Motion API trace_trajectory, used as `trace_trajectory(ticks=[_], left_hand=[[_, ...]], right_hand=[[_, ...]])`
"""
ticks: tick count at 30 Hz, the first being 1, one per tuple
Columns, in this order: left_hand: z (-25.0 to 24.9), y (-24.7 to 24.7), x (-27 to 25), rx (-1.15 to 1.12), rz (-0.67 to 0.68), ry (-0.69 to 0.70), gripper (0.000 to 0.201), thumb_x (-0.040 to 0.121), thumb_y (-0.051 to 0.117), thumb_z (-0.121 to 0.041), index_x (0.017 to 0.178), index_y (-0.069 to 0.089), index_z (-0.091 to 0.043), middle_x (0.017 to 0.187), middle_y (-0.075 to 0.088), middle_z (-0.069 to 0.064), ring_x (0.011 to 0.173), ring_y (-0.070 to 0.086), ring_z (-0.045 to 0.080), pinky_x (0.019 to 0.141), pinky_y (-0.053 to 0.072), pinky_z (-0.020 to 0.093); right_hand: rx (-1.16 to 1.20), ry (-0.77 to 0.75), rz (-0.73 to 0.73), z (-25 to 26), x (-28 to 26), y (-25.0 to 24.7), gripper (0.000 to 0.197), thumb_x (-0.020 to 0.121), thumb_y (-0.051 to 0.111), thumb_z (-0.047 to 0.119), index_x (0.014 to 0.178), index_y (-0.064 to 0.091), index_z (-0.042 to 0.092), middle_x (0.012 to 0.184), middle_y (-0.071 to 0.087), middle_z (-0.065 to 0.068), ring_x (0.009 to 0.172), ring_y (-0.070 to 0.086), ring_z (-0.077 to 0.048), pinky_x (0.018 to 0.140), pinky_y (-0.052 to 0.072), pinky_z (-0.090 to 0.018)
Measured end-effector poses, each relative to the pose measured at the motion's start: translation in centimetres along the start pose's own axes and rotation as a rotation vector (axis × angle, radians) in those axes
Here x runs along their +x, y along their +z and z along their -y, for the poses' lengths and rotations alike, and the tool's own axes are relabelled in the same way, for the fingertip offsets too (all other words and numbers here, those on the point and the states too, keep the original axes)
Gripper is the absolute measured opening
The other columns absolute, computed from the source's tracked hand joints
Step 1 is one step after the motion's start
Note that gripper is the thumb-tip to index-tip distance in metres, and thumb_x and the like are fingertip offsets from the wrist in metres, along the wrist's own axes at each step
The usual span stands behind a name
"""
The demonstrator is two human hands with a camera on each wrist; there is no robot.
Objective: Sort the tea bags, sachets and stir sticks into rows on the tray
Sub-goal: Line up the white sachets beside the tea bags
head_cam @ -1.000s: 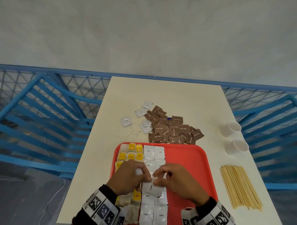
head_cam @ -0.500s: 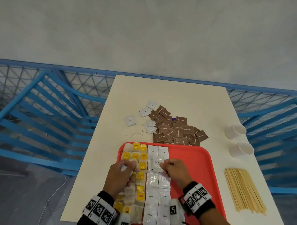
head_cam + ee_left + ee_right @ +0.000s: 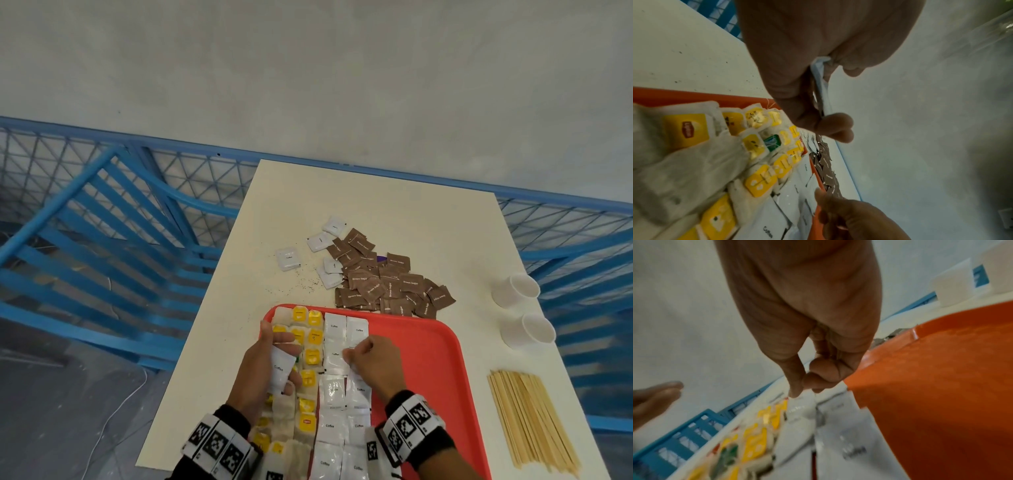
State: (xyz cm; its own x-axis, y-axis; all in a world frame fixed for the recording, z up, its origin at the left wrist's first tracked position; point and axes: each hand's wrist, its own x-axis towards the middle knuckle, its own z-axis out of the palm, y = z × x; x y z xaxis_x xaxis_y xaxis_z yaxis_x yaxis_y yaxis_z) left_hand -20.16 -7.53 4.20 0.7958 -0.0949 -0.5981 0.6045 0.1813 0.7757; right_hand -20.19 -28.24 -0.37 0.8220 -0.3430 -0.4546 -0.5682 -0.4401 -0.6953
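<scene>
A red tray point(image 3: 428, 359) lies at the table's near edge. Its left part holds tea bags with yellow tags point(image 3: 310, 356), and beside them run rows of white coffee sachets point(image 3: 337, 329). My left hand point(image 3: 255, 373) hovers over the tea bags and grips a small stack of white coffee sachets point(image 3: 281, 370), seen edge-on in the left wrist view point(image 3: 823, 91). My right hand point(image 3: 373, 363) has curled fingers; thumb and forefinger pinch the edge of a coffee sachet point(image 3: 801, 404) lying in the row. Brown sugar sachets point(image 3: 383, 281) are piled beyond the tray. Stir sticks point(image 3: 531, 418) lie to its right.
A few loose white sachets point(image 3: 289, 258) and scattered crumbs lie left of the brown pile. Two white paper cups point(image 3: 517, 289) point(image 3: 531, 330) stand near the right edge. A blue railing point(image 3: 102, 240) surrounds the table. The tray's right half is bare red.
My hands, together at mid tray a second ago, have parted. The left one drew left with its sachets and the right one shifted toward the far part of the white rows.
</scene>
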Motion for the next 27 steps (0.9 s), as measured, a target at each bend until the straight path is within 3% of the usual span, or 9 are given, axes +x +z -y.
trace_trajectory(ticks=[2, 5, 9, 11, 13, 15, 18, 21, 27], left_hand=[[-0.3, 0.5, -0.1, -0.064, 0.065, 0.015, 0.073, 0.094, 0.027, -0.065, 0.115, 0.063, -0.006, 0.104, 0.069, 0.025, 0.051, 0.061, 0.031, 0.041, 0.046, 0.027], [-0.5, 1.6, -0.7, -0.058, 0.199, 0.039, 0.075, 0.088, 0.025, -0.07, 0.122, 0.059, -0.012, 0.088, 0.068, 0.024, 0.047, 0.057, 0.029, 0.042, 0.045, 0.026], [-1.0, 3.5, -1.3, 0.017, 0.285, 0.056, 0.057, 0.099, 0.025, -0.059, 0.121, 0.056, -0.017, 0.091, 0.069, 0.023, 0.052, 0.061, 0.032, 0.045, 0.049, 0.03], [-1.0, 3.4, -1.2, 0.208, 0.241, 0.072, 0.039, 0.103, 0.039, -0.048, 0.114, 0.057, -0.015, 0.097, 0.068, 0.018, 0.061, 0.067, 0.031, 0.051, 0.053, 0.032], [-0.1, 2.2, -0.4, 0.501, 0.17, 0.142, 0.024, 0.103, 0.05, -0.035, 0.103, 0.061, -0.015, 0.089, 0.068, 0.007, 0.056, 0.065, 0.018, 0.053, 0.05, 0.03], [1.2, 1.2, 0.5, 0.78, 0.17, 0.195, 0.018, 0.102, 0.052, -0.028, 0.1, 0.066, -0.017, 0.075, 0.063, -0.004, 0.05, 0.055, 0.002, 0.052, 0.045, 0.019], [4.0, 1.2, 1.6, 1.118, 0.273, 0.189, 0.022, 0.101, 0.049, -0.024, 0.113, 0.066, -0.019, 0.1, 0.065, -0.009, 0.079, 0.058, 0.001, 0.069, 0.046, 0.012], [6.1, 1.7, 2.3, 1.282, 0.294, 0.165, 0.033, 0.1, 0.043, -0.027, 0.127, 0.061, -0.02, 0.131, 0.061, -0.001, 0.117, 0.055, 0.015, 0.1, 0.045, 0.029], [7.8, 1.8, 2.3, 1.352, 0.322, 0.12, 0.042, 0.1, 0.044, -0.032, 0.14, 0.051, -0.024, 0.142, 0.054, 0.001, 0.129, 0.05, 0.02, 0.108, 0.042, 0.033]], right_hand=[[0.035, -0.112, 0.04, 1.6, -1.3, -0.8, 0.024, 0.085, 0.076, 0.032, 0.077, 0.066, 0.012, 0.069, 0.069, 0.003, 0.065, 0.065, -0.007, 0.065, 0.057, -0.028], [0.049, -0.33, 0.25, 5.4, -4.4, -1.9, 0.02, 0.087, 0.072, 0.044, 0.085, 0.074, 0.024, 0.075, 0.069, 0.015, 0.066, 0.058, 0.004, 0.061, 0.043, -0.012], [0.073, -0.394, 0.344, 6.4, -5.2, -2.9, 0.008, 0.085, 0.077, 0.023, 0.079, 0.074, 0.018, 0.054, 0.059, 0.02, 0.051, 0.049, 0.004, 0.056, 0.038, -0.01], [0.066, -0.4, 0.249, 5.4, -3.9, -4.2, 0.012, 0.088, 0.075, 0.022, 0.076, 0.072, 0.019, 0.059, 0.062, 0.019, 0.055, 0.052, 0.004, 0.059, 0.04, -0.012], [0.028, -0.381, 0.174, 3.7, -2.3, -6.1, 0.019, 0.091, 0.07, 0.024, 0.073, 0.067, 0.022, 0.063, 0.063, 0.016, 0.058, 0.052, 0.004, 0.062, 0.042, -0.017], [-0.057, -0.315, 0.278, 1.7, -1.3, -7.7, 0.021, 0.093, 0.066, 0.024, 0.074, 0.061, 0.021, 0.062, 0.061, 0.012, 0.059, 0.052, -0.001, 0.064, 0.043, -0.02], [-0.09, -0.192, 0.502, -0.8, -1.6, -8.0, 0.02, 0.096, 0.063, 0.02, 0.077, 0.057, 0.018, 0.061, 0.06, 0.007, 0.056, 0.053, -0.004, 0.063, 0.044, -0.019], [-0.114, -0.156, 0.476, -3.3, -1.5, -7.0, 0.022, 0.095, 0.063, 0.017, 0.075, 0.054, 0.017, 0.065, 0.058, 0.005, 0.059, 0.053, -0.006, 0.063, 0.044, -0.021], [-0.145, -0.137, 0.437, -6.2, -1.5, -5.5, 0.022, 0.094, 0.063, 0.019, 0.074, 0.053, 0.018, 0.064, 0.056, 0.01, 0.059, 0.049, -0.002, 0.064, 0.043, -0.023]])
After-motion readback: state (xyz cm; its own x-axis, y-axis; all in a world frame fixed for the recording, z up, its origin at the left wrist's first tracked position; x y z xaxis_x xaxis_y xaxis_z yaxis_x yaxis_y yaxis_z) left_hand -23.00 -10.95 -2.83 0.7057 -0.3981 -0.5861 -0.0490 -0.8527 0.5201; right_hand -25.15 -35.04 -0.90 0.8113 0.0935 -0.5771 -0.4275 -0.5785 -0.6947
